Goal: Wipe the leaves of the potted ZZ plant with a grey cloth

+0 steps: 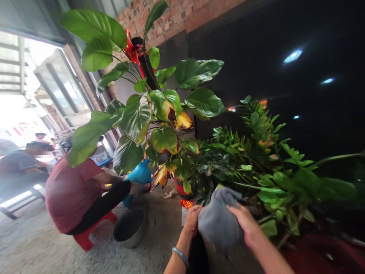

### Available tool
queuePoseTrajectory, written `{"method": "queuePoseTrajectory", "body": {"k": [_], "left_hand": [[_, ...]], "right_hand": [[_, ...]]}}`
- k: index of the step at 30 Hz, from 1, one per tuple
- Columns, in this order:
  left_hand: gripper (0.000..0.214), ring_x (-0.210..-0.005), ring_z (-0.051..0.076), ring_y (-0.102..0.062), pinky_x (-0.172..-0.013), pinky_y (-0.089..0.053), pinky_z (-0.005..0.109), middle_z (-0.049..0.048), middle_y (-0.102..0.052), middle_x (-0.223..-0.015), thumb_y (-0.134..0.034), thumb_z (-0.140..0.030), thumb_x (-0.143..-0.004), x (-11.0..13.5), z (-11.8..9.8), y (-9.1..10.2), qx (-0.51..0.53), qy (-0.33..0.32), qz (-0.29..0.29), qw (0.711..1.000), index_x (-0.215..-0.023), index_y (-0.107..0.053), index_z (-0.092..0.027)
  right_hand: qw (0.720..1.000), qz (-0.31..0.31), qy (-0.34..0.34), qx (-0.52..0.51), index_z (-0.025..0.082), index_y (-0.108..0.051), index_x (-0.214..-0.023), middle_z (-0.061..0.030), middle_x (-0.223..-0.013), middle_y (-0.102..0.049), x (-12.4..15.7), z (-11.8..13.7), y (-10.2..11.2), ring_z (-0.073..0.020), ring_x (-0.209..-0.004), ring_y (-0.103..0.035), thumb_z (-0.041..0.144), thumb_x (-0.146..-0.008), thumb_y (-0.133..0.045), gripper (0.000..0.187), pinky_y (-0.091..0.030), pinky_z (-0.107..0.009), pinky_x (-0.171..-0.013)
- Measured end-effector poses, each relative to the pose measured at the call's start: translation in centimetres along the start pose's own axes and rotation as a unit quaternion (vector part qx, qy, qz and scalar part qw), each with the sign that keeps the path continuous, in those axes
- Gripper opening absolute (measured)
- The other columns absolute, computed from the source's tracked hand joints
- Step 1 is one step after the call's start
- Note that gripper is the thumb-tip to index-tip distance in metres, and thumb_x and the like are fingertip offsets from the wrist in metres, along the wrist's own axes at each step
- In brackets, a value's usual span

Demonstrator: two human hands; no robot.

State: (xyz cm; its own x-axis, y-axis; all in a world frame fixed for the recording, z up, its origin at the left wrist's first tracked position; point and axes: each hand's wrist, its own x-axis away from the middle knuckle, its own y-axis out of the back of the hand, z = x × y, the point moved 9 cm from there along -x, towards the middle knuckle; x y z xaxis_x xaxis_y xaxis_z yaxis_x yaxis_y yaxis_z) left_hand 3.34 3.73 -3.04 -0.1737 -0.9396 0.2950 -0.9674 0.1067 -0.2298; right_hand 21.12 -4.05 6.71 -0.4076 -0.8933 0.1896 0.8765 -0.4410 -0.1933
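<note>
A grey cloth (221,222) is bunched up in front of me, low in the view, between my two hands. My left hand (193,219), with a bangle on its wrist, is closed at the cloth's left edge. From the other side my right hand (243,220) grips the cloth, thumb and fingers pressed against it. A small yellow-green bit shows behind the cloth's top; I cannot tell what it is. Just beyond the cloth grow low leafy green plants (273,182). What lies inside or under the cloth is hidden.
A tall large-leaved potted plant (137,118) with a red ribbon (131,49) rises ahead. At left, a person in a red shirt (71,190) sits on a red stool (85,238) beside a round basin (130,228). A glossy dark panel (256,57) stands at right.
</note>
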Motion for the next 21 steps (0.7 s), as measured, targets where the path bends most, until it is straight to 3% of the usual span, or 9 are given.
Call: {"method": "queuePoseTrajectory", "body": {"k": [1, 3, 7, 8, 10, 12, 15, 18, 21], "left_hand": [[0.042, -0.051, 0.01, -0.045, -0.052, -0.035, 0.024, -0.0041, -0.052, -0.049, -0.083, -0.049, -0.038, 0.0, 0.0, 0.0, 0.001, 0.0, -0.002, 1.0, -0.052, -0.06, -0.017], [0.043, -0.051, 0.01, -0.045, -0.052, -0.035, 0.025, -0.0039, -0.052, -0.049, -0.083, -0.051, -0.038, 0.0, 0.1, 0.1, 0.004, 0.001, -0.003, 1.0, -0.053, -0.061, -0.017], [0.043, -0.052, 0.011, -0.047, -0.052, -0.037, 0.025, -0.0033, -0.055, -0.051, -0.083, -0.05, -0.038, 0.2, 0.0, -0.1, 0.003, 0.002, 0.0, 1.0, -0.056, -0.063, -0.017], [0.042, -0.053, 0.011, -0.049, -0.052, -0.037, 0.025, -0.0031, -0.056, -0.052, -0.084, -0.049, -0.038, 0.2, 0.0, -0.1, 0.002, 0.003, 0.001, 1.0, -0.058, -0.065, -0.016], [0.04, -0.053, 0.012, -0.05, -0.052, -0.037, 0.025, -0.0029, -0.057, -0.052, -0.084, -0.046, -0.039, 0.1, 0.0, 0.0, 0.0, 0.004, -0.001, 1.0, -0.058, -0.066, -0.016], [0.037, -0.052, 0.011, -0.049, -0.051, -0.036, 0.024, -0.0034, -0.056, -0.05, -0.085, -0.043, -0.039, 0.0, 0.1, 0.2, 0.001, 0.002, -0.007, 1.0, -0.055, -0.065, -0.017], [0.036, -0.05, 0.01, -0.046, -0.05, -0.034, 0.023, -0.0036, -0.055, -0.049, -0.085, -0.043, -0.038, -0.3, 0.1, 0.4, 0.01, -0.005, -0.017, 1.0, -0.051, -0.063, -0.017], [0.04, -0.05, 0.01, -0.047, -0.049, -0.036, 0.023, -0.0037, -0.055, -0.049, -0.085, -0.046, -0.037, -0.2, -0.1, 0.7, 0.019, -0.014, -0.028, 0.999, -0.052, -0.064, -0.017], [0.043, -0.046, 0.01, -0.048, -0.048, -0.038, 0.024, -0.0043, -0.054, -0.046, -0.088, -0.046, -0.033, 0.3, -0.5, 0.8, 0.019, -0.022, -0.035, 0.999, -0.055, -0.066, -0.016]], "right_hand": [[0.998, 0.025, -0.052, -0.002, 0.021, -0.071, -0.068, -0.007, -0.056, -0.07, 1.3, -1.9, -0.3, -0.0348, -0.064, -0.071, 0.037, -0.046, -0.067, 0.028, -0.055, -0.045, -0.063], [0.996, 0.037, -0.079, -0.009, 0.02, -0.074, -0.082, -0.0069, -0.068, -0.076, 3.2, -2.7, -0.1, -0.0334, -0.075, -0.073, 0.037, -0.046, -0.07, 0.04, -0.055, -0.042, -0.071], [0.991, -0.091, 0.1, 0.022, 0.018, -0.068, -0.117, -0.0104, -0.108, -0.076, 1.7, 4.4, 1.9, -0.0341, -0.102, -0.068, 0.042, -0.045, -0.077, 0.076, -0.051, -0.042, -0.09], [0.985, -0.115, 0.124, 0.03, 0.018, -0.065, -0.123, -0.0107, -0.113, -0.075, 0.7, 5.8, 2.1, -0.0344, -0.105, -0.067, 0.043, -0.044, -0.078, 0.084, -0.05, -0.043, -0.093], [0.989, -0.109, 0.097, 0.031, 0.018, -0.064, -0.123, -0.0098, -0.109, -0.076, -1.3, 5.9, 1.3, -0.0337, -0.103, -0.067, 0.04, -0.043, -0.077, 0.084, -0.05, -0.042, -0.091], [0.998, -0.053, 0.012, 0.026, 0.018, -0.071, -0.104, -0.0088, -0.086, -0.078, -1.9, 2.9, -0.1, -0.0335, -0.085, -0.071, 0.033, -0.044, -0.072, 0.062, -0.055, -0.043, -0.079], [0.996, 0.011, -0.08, 0.037, 0.021, -0.07, -0.071, -0.0077, -0.057, -0.072, 0.8, -3.4, -0.9, -0.0336, -0.057, -0.068, 0.026, -0.042, -0.063, 0.03, -0.055, -0.047, -0.062], [0.993, 0.069, -0.094, 0.007, 0.023, -0.075, -0.083, -0.0059, -0.081, -0.079, 4.3, -7.9, -0.3, -0.032, -0.082, -0.073, 0.02, -0.044, -0.061, 0.042, -0.055, -0.042, -0.081], [0.987, 0.13, -0.082, -0.037, 0.024, -0.077, -0.101, -0.0068, -0.11, -0.077, 5.5, -9.2, 1.3, -0.0321, -0.114, -0.066, 0.017, -0.046, -0.066, 0.056, -0.045, -0.04, -0.101]]}}
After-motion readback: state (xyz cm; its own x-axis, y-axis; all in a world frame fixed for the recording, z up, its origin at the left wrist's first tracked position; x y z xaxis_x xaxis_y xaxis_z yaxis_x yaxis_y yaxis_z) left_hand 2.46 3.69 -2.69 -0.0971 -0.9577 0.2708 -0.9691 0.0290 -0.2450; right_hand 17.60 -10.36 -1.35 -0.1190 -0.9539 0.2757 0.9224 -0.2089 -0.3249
